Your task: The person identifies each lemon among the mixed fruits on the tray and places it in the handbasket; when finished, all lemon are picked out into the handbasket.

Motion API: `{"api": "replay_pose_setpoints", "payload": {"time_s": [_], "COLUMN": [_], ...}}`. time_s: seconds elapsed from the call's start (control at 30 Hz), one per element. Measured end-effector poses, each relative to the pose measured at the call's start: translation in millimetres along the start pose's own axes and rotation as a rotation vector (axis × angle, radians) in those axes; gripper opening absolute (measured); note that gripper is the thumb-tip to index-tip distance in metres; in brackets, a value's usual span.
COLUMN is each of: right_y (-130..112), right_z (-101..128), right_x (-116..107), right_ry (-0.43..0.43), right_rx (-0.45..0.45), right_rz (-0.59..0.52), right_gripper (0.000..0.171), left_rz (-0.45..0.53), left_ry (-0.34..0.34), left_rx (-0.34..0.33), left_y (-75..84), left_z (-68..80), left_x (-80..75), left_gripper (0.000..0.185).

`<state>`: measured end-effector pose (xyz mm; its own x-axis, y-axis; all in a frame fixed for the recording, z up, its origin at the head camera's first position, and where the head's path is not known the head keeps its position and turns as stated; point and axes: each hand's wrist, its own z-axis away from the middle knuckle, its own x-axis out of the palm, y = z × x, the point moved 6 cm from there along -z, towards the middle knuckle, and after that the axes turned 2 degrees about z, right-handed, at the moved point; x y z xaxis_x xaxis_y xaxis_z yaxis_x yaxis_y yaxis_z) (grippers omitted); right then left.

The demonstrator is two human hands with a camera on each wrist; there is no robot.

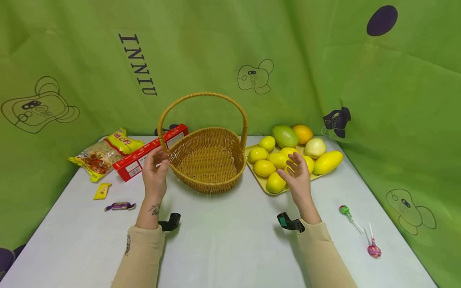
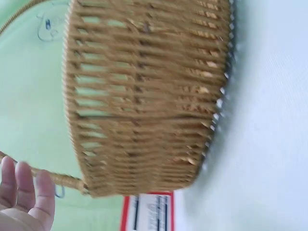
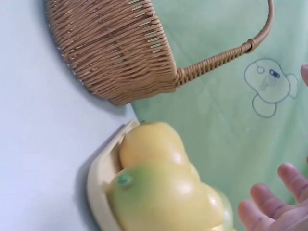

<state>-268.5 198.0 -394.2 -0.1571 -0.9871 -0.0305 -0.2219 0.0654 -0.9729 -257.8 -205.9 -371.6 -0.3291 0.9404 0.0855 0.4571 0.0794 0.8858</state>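
Observation:
A brown wicker basket point(image 1: 207, 164) with a tall arched handle stands at the middle of the white table. My left hand point(image 1: 155, 174) is raised beside the basket's left side, its fingers loosely bent near the foot of the handle point(image 2: 67, 180). It holds nothing, and whether a fingertip touches the basket I cannot tell. Over the front of a pale yellow tray point(image 1: 259, 182) my right hand point(image 1: 298, 178) hovers with spread fingers and holds nothing. Several lemons point(image 1: 264, 168), a green mango point(image 1: 285, 136), an orange fruit point(image 1: 302, 134) and other yellow fruit point(image 3: 154, 192) lie on that tray, partly hidden by the hand.
Left of the basket lie a red box point(image 1: 135, 164) and a yellow food bag point(image 1: 104, 154). A yellow packet point(image 1: 102, 191) and a purple-wrapped candy point(image 1: 120, 206) lie nearer. Green point(image 1: 344, 210) and pink lollipops point(image 1: 374, 251) lie at the right. Green cloth point(image 1: 201, 60) hangs behind.

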Motion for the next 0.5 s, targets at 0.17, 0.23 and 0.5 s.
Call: {"api": "replay_pose_setpoints", "payload": {"time_s": [0.17,0.23,0.5], "right_y": [6.7,8.7,13.0], "right_z": [3.1,3.8,7.4], "right_x": [-3.4,-4.0,-9.2], "right_ry": [0.043,0.051,0.098], "right_rx": [0.016,0.024,0.034], "right_rz": [-0.036,-0.044,-0.053], "right_gripper": [0.065,0.065,0.059], "left_rz": [-0.021,-0.037,-0.058], "left_ry": [0.094,0.114,0.076], "left_rx": [-0.084,-0.117,-0.203], "left_y": [-19.5,-26.2,-49.5], "left_z": [-9.6,-13.7,-31.3], "left_x": [-10.4,-12.5,-9.5], "left_gripper": [0.04,0.041,0.041]}}
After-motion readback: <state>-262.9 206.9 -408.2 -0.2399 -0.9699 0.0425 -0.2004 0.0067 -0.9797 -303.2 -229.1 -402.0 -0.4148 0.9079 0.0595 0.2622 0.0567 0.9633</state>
